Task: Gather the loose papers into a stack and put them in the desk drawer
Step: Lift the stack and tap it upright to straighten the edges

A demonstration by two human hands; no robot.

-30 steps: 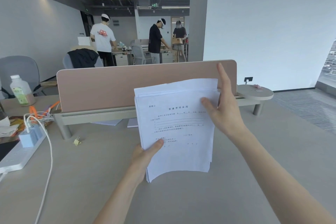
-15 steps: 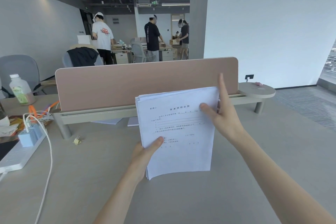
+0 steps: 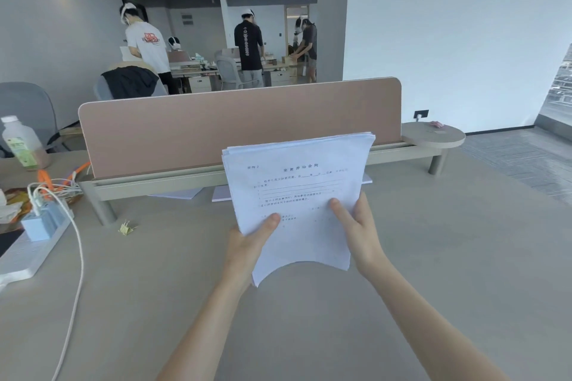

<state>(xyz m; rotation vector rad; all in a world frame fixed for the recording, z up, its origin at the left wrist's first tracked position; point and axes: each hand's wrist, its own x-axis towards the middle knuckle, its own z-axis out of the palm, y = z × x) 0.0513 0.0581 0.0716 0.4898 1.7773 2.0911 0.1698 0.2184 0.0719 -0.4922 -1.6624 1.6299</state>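
A stack of white printed papers (image 3: 297,182) stands upright above the grey desk (image 3: 433,257), its lower edge curled. My left hand (image 3: 247,244) grips the stack's lower left corner, thumb on the front sheet. My right hand (image 3: 359,226) grips the lower right side, thumb on the front. Two more loose sheets (image 3: 179,193) (image 3: 220,194) lie flat on the desk under the partition rail, behind the stack. No drawer is in view.
A pink partition (image 3: 241,127) runs across the desk's far edge. At the left lie a white power strip (image 3: 28,254) with a cable (image 3: 79,257), a bottle (image 3: 20,142) and a small binder clip (image 3: 126,227). Several people stand in the background.
My right hand slid down from the stack's upper right edge to its lower right side. The stack dropped a little and its sheets now sit squarer.
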